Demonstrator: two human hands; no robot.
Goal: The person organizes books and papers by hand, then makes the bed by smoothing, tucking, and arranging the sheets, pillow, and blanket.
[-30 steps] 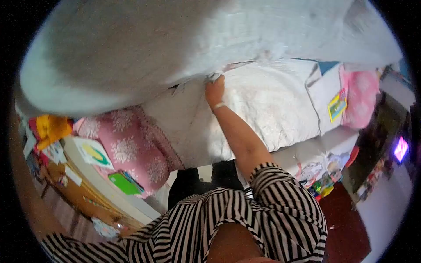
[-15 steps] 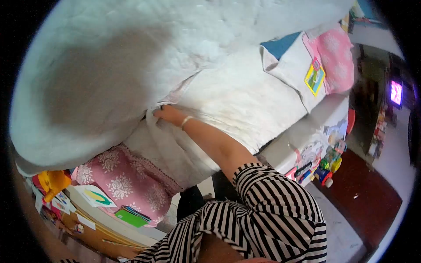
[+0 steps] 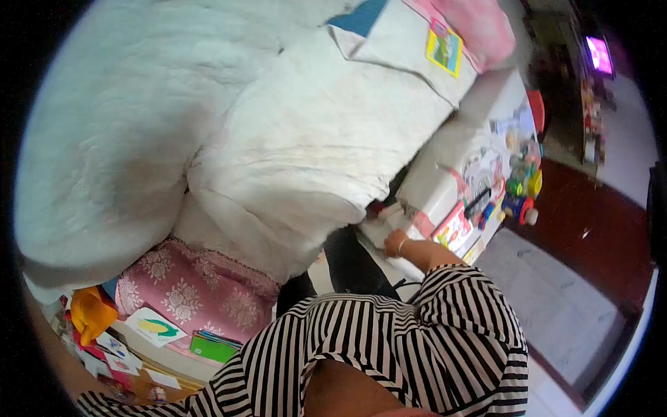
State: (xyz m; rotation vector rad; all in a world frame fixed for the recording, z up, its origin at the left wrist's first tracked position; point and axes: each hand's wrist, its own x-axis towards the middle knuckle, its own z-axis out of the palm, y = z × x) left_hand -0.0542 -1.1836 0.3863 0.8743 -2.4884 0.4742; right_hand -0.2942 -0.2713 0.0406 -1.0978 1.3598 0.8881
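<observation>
Your right hand (image 3: 396,243) is low at the near end of the white tabletop (image 3: 434,170), its fingers bent; you cannot tell from here whether the grip is pinching anything. The white bedding (image 3: 306,139) lies just to the left of that hand, its loose edge near your fingers but apart from them. It spreads in folds away from you and swells into a high bulge on the left. Your left forearm (image 3: 59,354) shows along the lower left edge, but its hand is out of sight, so you cannot tell how that grip stands.

Further along the tabletop you have a dark marker (image 3: 478,203) and a group of colourful bottles (image 3: 521,201). At the far end of the bedding, a yellow-edged picture card (image 3: 443,54) lies close to a pink cushion (image 3: 483,31). On your near left, a pink floral cloth (image 3: 201,288) carries a drawing (image 3: 156,326) in yellow and green, with a green folder (image 3: 214,349) beside it.
</observation>
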